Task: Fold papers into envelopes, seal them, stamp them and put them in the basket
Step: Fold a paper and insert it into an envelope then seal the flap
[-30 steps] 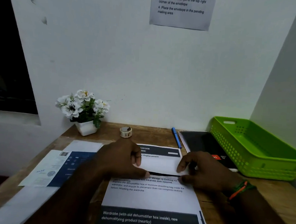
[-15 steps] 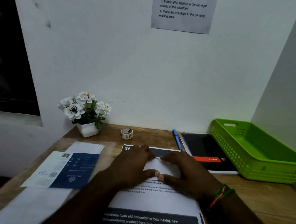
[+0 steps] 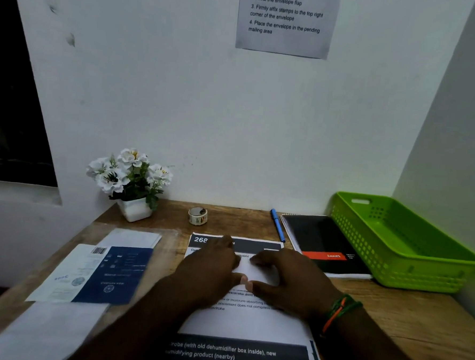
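Both my hands lie flat on the printed paper (image 3: 245, 323) in front of me on the wooden table (image 3: 406, 315). My left hand (image 3: 211, 264) and my right hand (image 3: 288, 277) are close together, the thumbs almost meeting, and the fingers are stretched and press down on a white folded part of the sheet between them; they grip nothing. The paper has a dark band at its far edge and another dark band near me. To my left lie a blue and white envelope (image 3: 97, 272) and some plain white sheets (image 3: 40, 332) under it. At the far right stands the green basket (image 3: 419, 277), well apart from the paper. Between the basket and the paper lies a black notebook (image 3: 319, 237), with a blue pen (image 3: 277, 224) just beside it. Near the wall I see a small roll of stamps (image 3: 198, 215) and a white pot of flowers (image 3: 132, 179). An instruction sheet (image 3: 286, 21) hangs on the wall.
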Motion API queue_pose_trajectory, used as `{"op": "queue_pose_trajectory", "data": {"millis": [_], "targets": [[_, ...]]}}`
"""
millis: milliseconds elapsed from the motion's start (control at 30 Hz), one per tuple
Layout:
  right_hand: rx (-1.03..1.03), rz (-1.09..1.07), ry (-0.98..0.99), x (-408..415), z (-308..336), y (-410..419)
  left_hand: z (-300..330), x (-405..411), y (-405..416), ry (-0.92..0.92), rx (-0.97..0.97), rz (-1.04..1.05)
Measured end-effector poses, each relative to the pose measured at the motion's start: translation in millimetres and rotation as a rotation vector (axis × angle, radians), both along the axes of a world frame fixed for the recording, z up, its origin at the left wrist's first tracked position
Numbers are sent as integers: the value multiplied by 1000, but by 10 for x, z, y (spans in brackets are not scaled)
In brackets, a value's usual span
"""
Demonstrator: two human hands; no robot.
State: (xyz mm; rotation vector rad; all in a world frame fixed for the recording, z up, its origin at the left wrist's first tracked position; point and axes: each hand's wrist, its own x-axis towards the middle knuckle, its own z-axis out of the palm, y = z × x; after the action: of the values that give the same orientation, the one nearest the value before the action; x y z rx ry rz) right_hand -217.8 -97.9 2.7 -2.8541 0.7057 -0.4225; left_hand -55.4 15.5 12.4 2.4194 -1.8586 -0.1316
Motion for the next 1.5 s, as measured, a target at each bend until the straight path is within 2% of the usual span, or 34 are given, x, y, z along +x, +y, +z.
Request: {"op": "queue_pose_trajectory", "data": {"millis": [233,367,500,633,900,1267,1400,1500], "targets": [[12,-35,32,-18,-5,6,109,246,101,73,16,252],[25,-33,37,-22,17,17,95,193,137,-21,-73,365],[30,-36,51,-16,31,35,56,12,71,22,-180,224],[40,-22,49,-14,31,50,28,-128,14,76,-84,112],[82,63,28,79,-47,97,-21,-89,-29,63,-52,93],[-100,-265,171,-144,148,-66,-4,-61,-25,38,-52,108],[-107,-338,132,-200,144,-149,-21,-37,-11,67,-76,134],[-80,-347,22,-195,114,-155,-19,-25,7,102,-110,176]]}}
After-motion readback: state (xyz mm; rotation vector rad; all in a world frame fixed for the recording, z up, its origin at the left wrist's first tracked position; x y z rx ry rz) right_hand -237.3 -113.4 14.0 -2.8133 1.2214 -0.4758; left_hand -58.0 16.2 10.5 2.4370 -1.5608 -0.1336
